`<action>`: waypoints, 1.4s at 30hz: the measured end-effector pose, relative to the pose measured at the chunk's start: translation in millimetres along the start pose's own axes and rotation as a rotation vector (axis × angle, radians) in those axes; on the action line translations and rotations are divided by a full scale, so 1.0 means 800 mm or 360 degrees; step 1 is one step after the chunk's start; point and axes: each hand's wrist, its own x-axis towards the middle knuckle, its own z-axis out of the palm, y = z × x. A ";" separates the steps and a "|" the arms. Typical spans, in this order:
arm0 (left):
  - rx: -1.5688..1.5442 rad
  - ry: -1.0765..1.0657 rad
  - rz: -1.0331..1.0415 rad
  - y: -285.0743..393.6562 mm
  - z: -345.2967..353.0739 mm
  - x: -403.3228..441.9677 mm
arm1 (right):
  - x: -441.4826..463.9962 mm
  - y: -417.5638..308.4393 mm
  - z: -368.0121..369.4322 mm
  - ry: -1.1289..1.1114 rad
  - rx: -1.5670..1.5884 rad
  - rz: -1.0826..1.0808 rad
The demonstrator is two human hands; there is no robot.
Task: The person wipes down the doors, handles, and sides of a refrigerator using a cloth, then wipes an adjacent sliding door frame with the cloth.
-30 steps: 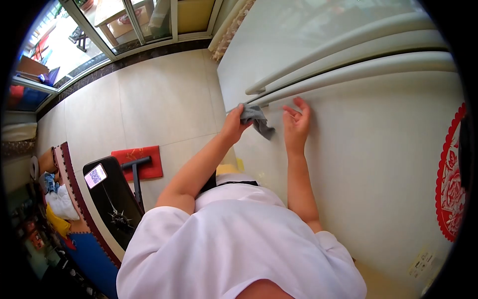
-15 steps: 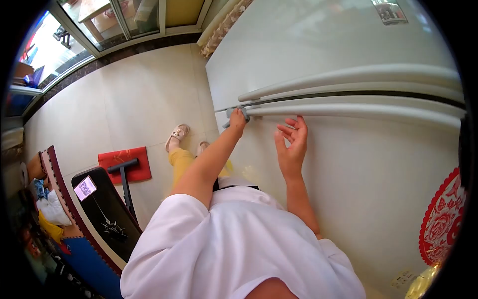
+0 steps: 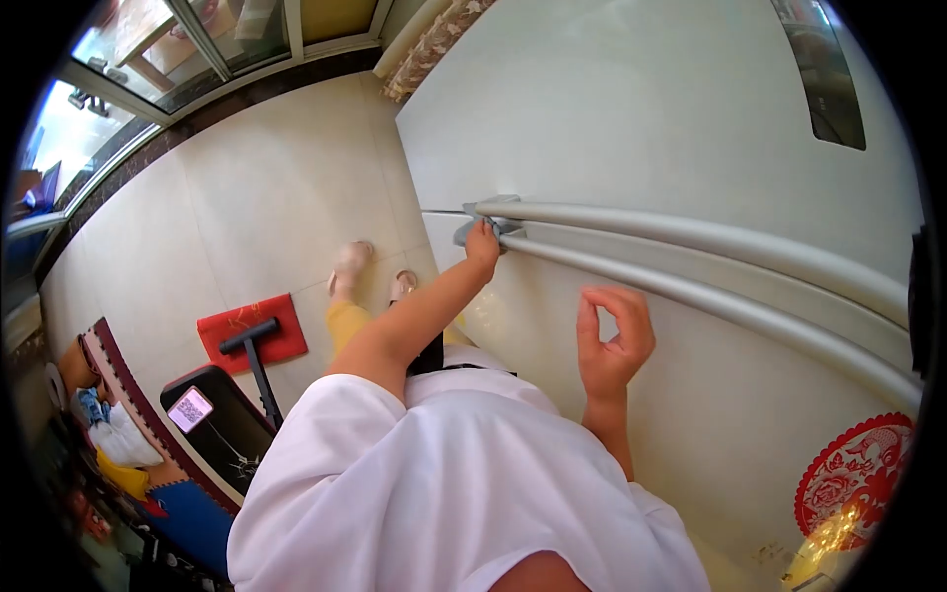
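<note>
Two long, pale handles run across a large white refrigerator, the upper handle (image 3: 631, 225) and the lower handle (image 3: 691, 294). At the left end of the lower one, my left hand (image 3: 482, 249) is closed around a small grey piece (image 3: 464, 234) that looks like cloth. Its edges are partly hidden by my fingers, and I cannot tell it fully from the handle's grey bracket. Below the handles, apart from them, my right hand (image 3: 617, 340) is raised with thumb and fingertips brought together in a ring; nothing shows in it.
A red mat (image 3: 281, 335) and a black padded bench (image 3: 212, 414) with a metal post are on the tiled floor (image 3: 266, 187) to the left. A red round paper decoration (image 3: 856, 479) is on the refrigerator's lower door. Glass doors (image 3: 187, 49) stand at the upper left.
The view has shifted, with the handles now slanting more and a dark panel showing at upper right. My right hand has moved down from the lower handle, its spread fingers now curled into a ring.
</note>
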 end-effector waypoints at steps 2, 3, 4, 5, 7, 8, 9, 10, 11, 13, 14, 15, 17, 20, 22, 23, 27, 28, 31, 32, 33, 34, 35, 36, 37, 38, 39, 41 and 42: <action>0.0096 -0.0140 -0.0206 0.003 -0.009 0.009 | 0.018 -0.011 -0.002 0.0287 -0.0087 -0.0545; 0.0107 -0.0154 -0.0213 0.016 -0.018 0.007 | 0.028 -0.012 -0.007 0.0293 -0.0097 -0.0530; 0.0130 -0.0267 -0.0408 0.046 -0.034 -0.001 | 0.038 -0.011 -0.015 0.0353 -0.0252 -0.0718; 0.0151 -0.0375 -0.0600 0.071 -0.046 -0.006 | 0.046 -0.007 -0.021 0.0412 -0.0404 -0.0912; 0.0091 -0.0302 -0.0572 0.085 -0.064 -0.014 | 0.053 0.000 -0.027 0.0477 -0.0477 -0.0937; 0.0023 -0.0226 -0.0542 0.090 -0.070 -0.022 | 0.055 0.001 -0.028 0.0539 -0.0549 -0.0969; 0.0031 -0.0232 -0.0547 0.097 -0.074 -0.031 | 0.050 0.002 -0.029 0.0468 -0.0663 -0.0948; 0.0112 -0.0228 0.0004 0.102 -0.079 -0.041 | 0.052 0.007 -0.025 0.0470 -0.0670 -0.0934; 0.0189 -0.0226 0.0552 0.107 -0.083 -0.052 | 0.054 0.014 -0.019 0.0490 -0.0814 -0.1054; 0.0229 -0.0283 0.0866 0.121 -0.063 -0.081 | 0.060 0.025 -0.010 0.0510 -0.0964 -0.1171; 0.0259 -0.0327 0.1186 0.126 -0.052 -0.090 | 0.062 0.030 -0.006 0.0564 -0.1026 -0.1222; 0.0306 -0.0293 0.1174 0.123 -0.047 -0.092 | 0.064 0.032 -0.003 0.0616 -0.1092 -0.1269; 0.0319 -0.0317 0.1060 0.096 -0.049 -0.055 | 0.065 0.036 -0.002 0.0637 -0.1178 -0.1294; 0.0371 -0.0291 0.0902 0.073 -0.053 -0.011 | 0.068 0.038 0.001 0.0675 -0.1269 -0.1329; 0.0515 -0.0359 0.0655 0.099 -0.057 -0.016 | 0.070 0.037 0.002 0.0700 -0.1288 -0.1330; 0.0566 -0.0378 0.0702 0.111 -0.058 -0.026 | 0.069 0.036 0.002 0.0695 -0.1296 -0.1325; 0.0322 -0.0576 0.1008 0.181 -0.055 -0.088 | 0.071 0.035 0.004 0.0707 -0.1298 -0.1315; 0.0234 -0.0650 0.1089 0.202 -0.051 -0.099 | 0.072 0.035 0.005 0.0711 -0.1289 -0.1318; 0.0153 -0.0720 0.1152 0.189 -0.054 -0.083 | 0.071 0.035 0.005 0.0722 -0.1279 -0.1318; 0.0155 -0.0718 0.1140 0.171 -0.054 -0.062 | 0.072 0.037 0.005 0.0724 -0.1294 -0.1327; 0.0223 -0.0702 0.0983 0.145 -0.058 -0.037 | 0.070 0.038 0.005 0.0713 -0.1310 -0.1331; 0.0361 -0.0591 0.0887 0.127 -0.060 -0.017 | 0.069 0.037 0.005 0.0710 -0.1308 -0.1339; 0.0527 -0.0559 0.0754 0.115 -0.066 0.002 | 0.070 0.037 0.006 0.0721 -0.1303 -0.1343; 0.0691 -0.0526 0.0616 0.119 -0.070 0.008 | 0.071 0.037 0.006 0.0729 -0.1298 -0.1345; 0.0684 -0.0523 0.0616 0.121 -0.068 0.009 | 0.071 0.037 0.006 0.0727 -0.1298 -0.1352; 0.0755 -0.0545 0.0619 0.124 -0.065 0.011 | 0.071 0.038 0.006 0.0725 -0.1307 -0.1344; 0.0833 -0.0571 0.0620 0.135 -0.064 0.006 | 0.070 0.037 0.006 0.0722 -0.1317 -0.1329; 0.0750 -0.0708 0.0681 0.155 -0.061 -0.004 | 0.071 0.037 0.006 0.0721 -0.1318 -0.1320; 0.0667 -0.0854 0.0734 0.165 -0.059 -0.009 | 0.071 0.036 0.007 0.0714 -0.1324 -0.1304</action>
